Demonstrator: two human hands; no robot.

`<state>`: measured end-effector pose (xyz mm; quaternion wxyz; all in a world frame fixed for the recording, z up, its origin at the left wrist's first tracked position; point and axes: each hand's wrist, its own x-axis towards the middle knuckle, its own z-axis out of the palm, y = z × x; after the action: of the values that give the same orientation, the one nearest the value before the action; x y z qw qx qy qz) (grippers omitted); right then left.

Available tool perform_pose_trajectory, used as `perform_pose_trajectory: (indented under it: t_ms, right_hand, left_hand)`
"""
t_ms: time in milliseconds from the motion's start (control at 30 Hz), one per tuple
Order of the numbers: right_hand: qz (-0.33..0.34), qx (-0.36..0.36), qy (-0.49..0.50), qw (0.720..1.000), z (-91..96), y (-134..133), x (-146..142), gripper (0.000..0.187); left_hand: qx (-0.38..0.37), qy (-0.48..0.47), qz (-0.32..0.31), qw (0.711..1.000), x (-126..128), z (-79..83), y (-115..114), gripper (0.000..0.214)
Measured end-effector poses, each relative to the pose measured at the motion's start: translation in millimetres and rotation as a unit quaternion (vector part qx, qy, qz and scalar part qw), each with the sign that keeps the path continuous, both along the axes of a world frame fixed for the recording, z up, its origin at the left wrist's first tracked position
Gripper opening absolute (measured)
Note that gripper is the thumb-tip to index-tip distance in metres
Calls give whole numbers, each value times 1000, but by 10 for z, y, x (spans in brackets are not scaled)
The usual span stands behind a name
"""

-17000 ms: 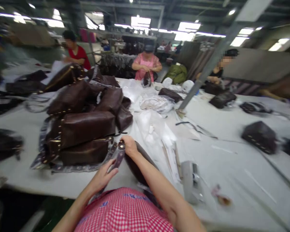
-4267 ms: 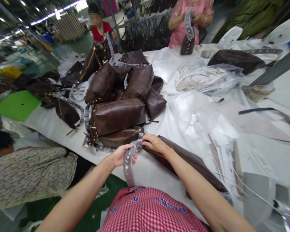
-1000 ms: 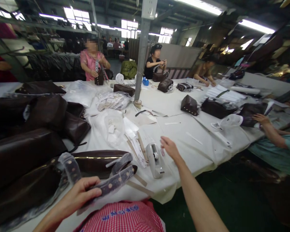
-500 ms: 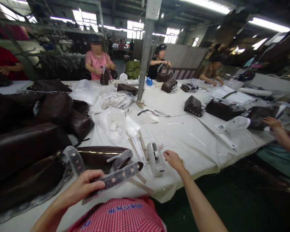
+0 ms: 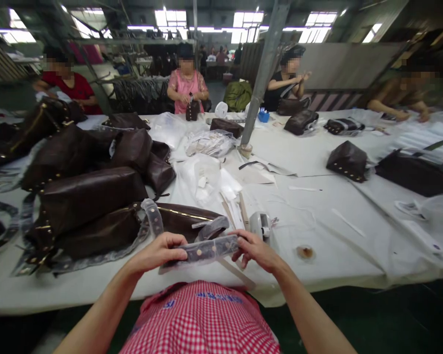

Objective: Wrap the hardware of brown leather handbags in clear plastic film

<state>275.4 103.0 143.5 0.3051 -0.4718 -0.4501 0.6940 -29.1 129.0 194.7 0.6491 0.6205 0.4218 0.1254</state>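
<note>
A dark brown bag strap [image 5: 205, 249] with round metal studs, wrapped in clear plastic film, stretches between my two hands. My left hand [image 5: 161, 253] grips it near its left part, thumb on top. At its right end, my right hand [image 5: 255, 250] has its fingers closed on the tip. Just behind lies the brown bag [image 5: 186, 216] with a gold zipper, and another wrapped loop of strap [image 5: 153, 216] rises from it. A grey tape dispenser [image 5: 259, 223] stands right behind my right hand, partly covered by it.
Brown bags [image 5: 92, 196] are piled at the left. Plastic bags [image 5: 201, 179] and paper strips [image 5: 239, 209] lie mid-table. A metal post [image 5: 262, 73] rises from the table [image 5: 280, 196]. Several co-workers sit opposite, one in a pink apron [image 5: 186, 91]. More bags [image 5: 349, 160] stand at the right.
My right hand has moved from beside the tape dispenser to the strap's right end and closed on it. My left hand keeps its hold. The view has turned left.
</note>
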Motion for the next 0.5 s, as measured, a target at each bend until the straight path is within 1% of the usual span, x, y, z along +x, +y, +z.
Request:
perform_pose_trajectory:
  t_ms: [100, 167, 267, 367, 433, 500]
  right_hand:
    - [-47, 35, -3, 998, 40, -27, -68, 46]
    - [-62, 37, 0, 997, 58, -31, -97, 39]
    - [-77, 31, -8, 997, 59, -40, -127, 40]
    - [-102, 25, -7, 994, 18, -70, -160, 42]
    - [-99, 29, 3, 995, -9, -94, -187, 42]
    - [-81, 32, 15, 996, -10, -113, -220, 42]
  left_hand:
    - [3, 7, 9, 1000, -56, -32, -18, 26]
    - [7, 13, 11, 1000, -70, -46, -27, 26]
    - [19, 21, 9, 1000, -68, -58, -25, 26]
    - [21, 32, 8, 999, -72, -71, -3, 27]
    - [6, 30, -6, 1000, -84, -72, 15, 28]
    - [-18, 17, -28, 999, -92, -59, 24, 30]
